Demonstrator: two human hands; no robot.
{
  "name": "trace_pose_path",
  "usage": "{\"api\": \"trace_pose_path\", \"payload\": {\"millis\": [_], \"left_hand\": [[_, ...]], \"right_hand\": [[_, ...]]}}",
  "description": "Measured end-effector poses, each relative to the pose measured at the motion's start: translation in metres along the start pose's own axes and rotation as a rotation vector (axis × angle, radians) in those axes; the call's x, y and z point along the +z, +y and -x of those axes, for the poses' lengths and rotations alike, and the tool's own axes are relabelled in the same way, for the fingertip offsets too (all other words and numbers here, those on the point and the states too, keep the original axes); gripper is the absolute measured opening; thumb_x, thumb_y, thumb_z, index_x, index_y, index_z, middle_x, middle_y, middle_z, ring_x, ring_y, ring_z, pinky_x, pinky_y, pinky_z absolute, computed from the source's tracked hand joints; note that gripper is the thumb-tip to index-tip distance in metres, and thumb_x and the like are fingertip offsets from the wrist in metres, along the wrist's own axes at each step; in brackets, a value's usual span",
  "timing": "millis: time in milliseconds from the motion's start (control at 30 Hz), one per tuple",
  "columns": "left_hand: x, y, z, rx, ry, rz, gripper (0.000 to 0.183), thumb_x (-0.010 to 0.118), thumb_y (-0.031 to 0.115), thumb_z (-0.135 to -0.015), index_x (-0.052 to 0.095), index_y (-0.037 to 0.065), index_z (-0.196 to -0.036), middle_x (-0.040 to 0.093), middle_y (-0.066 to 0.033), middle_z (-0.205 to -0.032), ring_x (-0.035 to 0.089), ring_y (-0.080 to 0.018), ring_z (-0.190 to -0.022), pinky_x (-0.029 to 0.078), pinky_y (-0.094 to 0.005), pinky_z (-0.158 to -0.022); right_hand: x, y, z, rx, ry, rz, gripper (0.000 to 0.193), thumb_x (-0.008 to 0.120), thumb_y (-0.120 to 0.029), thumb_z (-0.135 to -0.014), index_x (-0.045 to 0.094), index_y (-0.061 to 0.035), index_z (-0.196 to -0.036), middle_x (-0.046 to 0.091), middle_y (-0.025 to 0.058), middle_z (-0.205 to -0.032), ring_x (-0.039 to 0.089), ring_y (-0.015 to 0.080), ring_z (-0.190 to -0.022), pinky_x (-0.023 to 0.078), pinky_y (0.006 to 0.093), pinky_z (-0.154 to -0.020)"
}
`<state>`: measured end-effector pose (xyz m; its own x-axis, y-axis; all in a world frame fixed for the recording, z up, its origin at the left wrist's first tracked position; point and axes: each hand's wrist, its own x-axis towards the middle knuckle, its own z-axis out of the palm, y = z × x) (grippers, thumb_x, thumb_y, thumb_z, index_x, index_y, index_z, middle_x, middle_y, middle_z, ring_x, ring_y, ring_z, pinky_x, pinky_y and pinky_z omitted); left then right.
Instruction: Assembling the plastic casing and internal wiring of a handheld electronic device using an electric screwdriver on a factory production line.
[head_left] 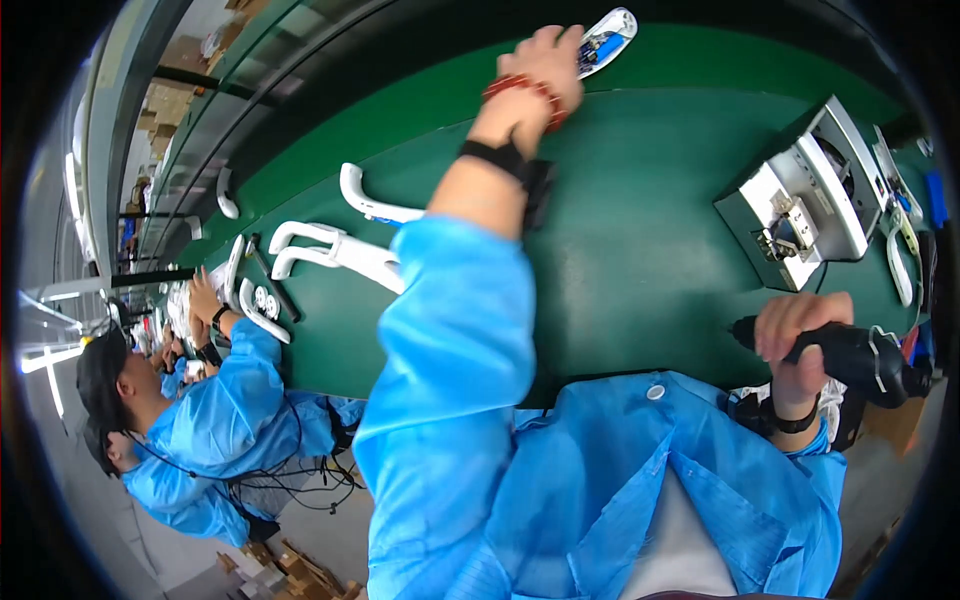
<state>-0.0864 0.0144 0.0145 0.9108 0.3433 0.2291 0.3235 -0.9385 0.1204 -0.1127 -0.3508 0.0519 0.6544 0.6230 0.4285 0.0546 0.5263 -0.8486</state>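
Observation:
My left arm reaches far across the green worktable point(640, 240). My left hand point(538, 72), wearing a red bead bracelet and a black wrist strap, has its fingers closed at the near end of a white rounded housing point(608, 42). Blue and dark parts show inside that housing; my fingertips are partly hidden. At the table's right front, my right hand point(800, 335) is wrapped round a black electric screwdriver point(862, 362), its tip toward the left.
A grey metal box-shaped unit point(810, 190) with exposed parts stands at the right. White curved handle-like housings point(340, 252) lie left of my arm, near a black rod point(280, 290). Co-workers in blue point(220, 410) sit at the left along the table. Dark cables point(300, 490) hang beside them.

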Motion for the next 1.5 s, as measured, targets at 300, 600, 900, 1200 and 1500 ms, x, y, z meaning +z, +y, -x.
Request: {"api": "trace_pose_path", "payload": {"millis": [300,600,900,1200,1500], "left_hand": [[-0.119,-0.105,0.17,-0.202,-0.668,-0.186,0.051,0.079,0.02,-0.069,0.062,0.011,-0.116,0.062,-0.011,-0.115,0.057,-0.0304,-0.11,0.04,-0.0446,-0.096],[-0.091,0.03,0.167,0.215,-0.436,0.183,0.058,0.072,0.023,-0.076,0.053,0.014,-0.129,0.063,-0.0121,-0.094,0.061,-0.0323,-0.086,0.049,-0.0401,-0.076],[-0.078,0.098,0.18,0.202,-0.315,0.147,0.05,0.071,0.035,-0.077,0.062,0.017,-0.123,0.062,-0.0071,-0.089,0.063,-0.0268,-0.078,0.051,-0.0381,-0.065],[-0.081,0.052,0.203,0.294,-0.322,0.166,0.075,0.078,0.042,-0.063,0.056,0.009,-0.127,0.059,-0.0052,-0.096,0.059,-0.0239,-0.086,0.045,-0.0375,-0.073],[-0.062,0.081,0.204,0.294,-0.283,0.279,0.066,0.079,0.042,-0.064,0.06,0.002,-0.113,0.06,-0.0085,-0.086,0.063,-0.025,-0.076,0.05,-0.0351,-0.066]], "right_hand": [[-0.047,-0.044,-0.046,-0.291,-0.023,-0.081,0.027,0.054,-0.034,-0.095,0.042,-0.0105,-0.102,0.05,0.0012,-0.07,0.048,0.012,-0.054,0.042,0.0276,-0.051],[-0.022,-0.019,-0.078,-0.349,0.046,0.088,0.014,0.052,-0.009,-0.092,0.046,-0.0014,-0.102,0.052,0.0089,-0.062,0.051,0.0155,-0.053,0.045,0.0304,-0.051],[-0.007,-0.014,-0.079,-0.251,0.015,0.134,0.019,0.046,-0.022,-0.096,0.043,-0.0061,-0.106,0.048,0.0061,-0.066,0.046,0.0145,-0.053,0.042,0.03,-0.053],[0.018,-0.004,-0.078,-0.228,0.005,0.179,0.016,0.044,-0.02,-0.097,0.045,-0.0061,-0.105,0.049,0.0069,-0.066,0.048,0.0152,-0.054,0.043,0.0307,-0.054],[0.052,0.006,-0.063,-0.129,-0.074,0.083,0.024,0.044,-0.03,-0.097,0.044,-0.0081,-0.106,0.047,0.0037,-0.066,0.044,0.0142,-0.053,0.04,0.0295,-0.05]]}}
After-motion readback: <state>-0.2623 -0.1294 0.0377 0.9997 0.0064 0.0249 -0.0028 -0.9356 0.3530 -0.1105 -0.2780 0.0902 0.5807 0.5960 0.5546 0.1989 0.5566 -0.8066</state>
